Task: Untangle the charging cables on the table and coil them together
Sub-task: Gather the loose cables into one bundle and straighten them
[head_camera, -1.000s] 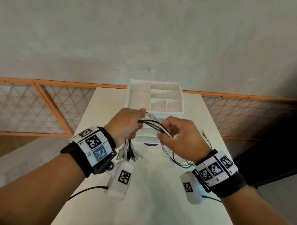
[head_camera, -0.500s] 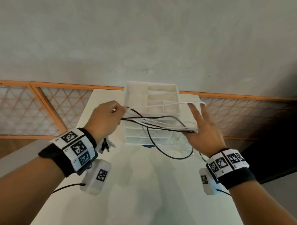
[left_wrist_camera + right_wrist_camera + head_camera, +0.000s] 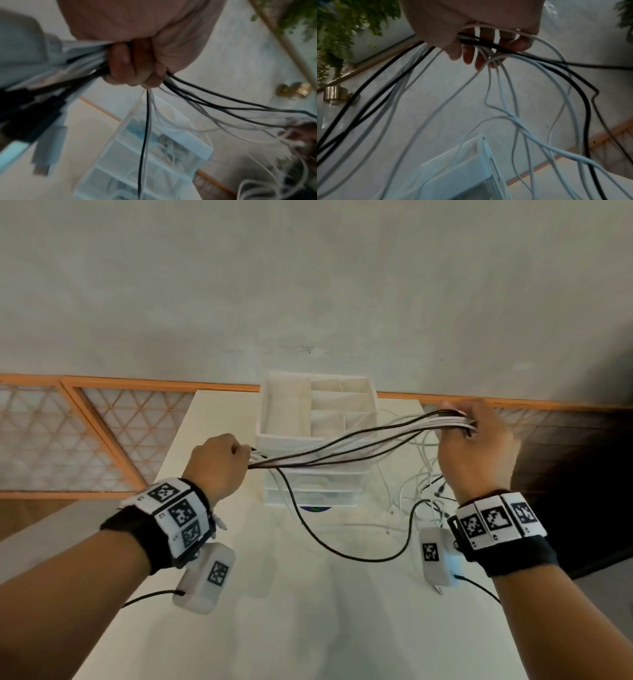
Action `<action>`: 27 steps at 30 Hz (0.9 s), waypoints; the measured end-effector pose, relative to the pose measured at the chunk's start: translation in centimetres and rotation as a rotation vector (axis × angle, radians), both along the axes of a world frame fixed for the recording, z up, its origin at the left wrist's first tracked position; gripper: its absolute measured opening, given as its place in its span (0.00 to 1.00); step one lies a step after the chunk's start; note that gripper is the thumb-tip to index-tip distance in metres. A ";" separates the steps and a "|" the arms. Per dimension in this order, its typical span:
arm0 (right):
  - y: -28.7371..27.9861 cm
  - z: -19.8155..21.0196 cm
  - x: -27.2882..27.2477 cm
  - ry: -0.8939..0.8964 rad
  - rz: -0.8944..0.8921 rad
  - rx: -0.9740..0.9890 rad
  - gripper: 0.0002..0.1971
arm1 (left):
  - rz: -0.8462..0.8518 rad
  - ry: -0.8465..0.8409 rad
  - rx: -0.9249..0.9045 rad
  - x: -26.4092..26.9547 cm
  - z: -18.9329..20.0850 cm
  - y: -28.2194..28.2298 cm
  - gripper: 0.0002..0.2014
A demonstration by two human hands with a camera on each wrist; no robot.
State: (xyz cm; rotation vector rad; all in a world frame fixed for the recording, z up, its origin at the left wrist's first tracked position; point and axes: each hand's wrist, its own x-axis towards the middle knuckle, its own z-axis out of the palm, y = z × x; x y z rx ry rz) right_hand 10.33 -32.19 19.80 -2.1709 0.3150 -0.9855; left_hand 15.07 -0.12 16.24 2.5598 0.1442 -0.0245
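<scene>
Several black and white charging cables (image 3: 346, 445) stretch in a bundle between my two hands, above the table. My left hand (image 3: 219, 463) grips the bundle near its plug ends (image 3: 42, 148), fist closed around it. My right hand (image 3: 474, 440) is raised at the right and its fingers curl round the same cables (image 3: 488, 44). Behind the right hand the loose cable tails (image 3: 416, 494) hang down in a tangle to the table. One black cable (image 3: 342, 553) sags in a long loop onto the tabletop.
A white drawer organiser (image 3: 317, 436) with open top compartments stands mid-table, just behind and below the stretched cables. The cream table (image 3: 291, 628) has its far edge against a grey wall, with an orange lattice rail (image 3: 102, 433) beside it.
My hands have pulled far apart: the right hand swept up and right along the cables, first opening flat, now curled round them again. The bundle went from slack to stretched.
</scene>
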 end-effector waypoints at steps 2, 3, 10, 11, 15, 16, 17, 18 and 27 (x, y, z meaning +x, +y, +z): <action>-0.7 -0.7 -0.1 0.028 -0.052 -0.011 0.11 | 0.119 -0.044 -0.075 0.8 -0.4 0.6 0.18; -1.2 -1.8 -0.3 0.121 -0.063 -0.033 0.14 | 0.177 -0.079 -0.157 1.1 -0.2 1.0 0.19; -0.4 -12.6 -3.6 0.926 0.343 -0.234 0.34 | 0.107 -0.170 -0.981 -0.2 4.3 -0.1 0.12; -0.1 -12.2 -3.7 0.984 0.440 -0.258 0.42 | 0.056 -0.167 -0.995 -0.4 4.9 -0.5 0.12; 1.9 -5.6 -2.7 0.968 0.635 -0.385 0.50 | -0.085 -0.116 -1.036 -1.1 6.8 -1.7 0.13; 2.5 -3.4 -2.5 0.917 0.645 -0.416 0.50 | -0.106 -0.107 -1.051 -1.2 7.2 -1.8 0.13; 3.1 -1.5 -2.4 0.866 0.647 -0.433 0.50 | -0.129 -0.102 -1.050 -1.3 7.6 -1.9 0.12; 3.6 0.3 -2.4 0.823 0.647 -0.442 0.51 | -0.154 -0.103 -1.031 -1.5 8.0 -2.0 0.12; 9.3 2.9 0.0 0.271 0.748 -0.078 0.17 | -0.383 0.018 -0.845 -3.7 8.9 -2.7 0.14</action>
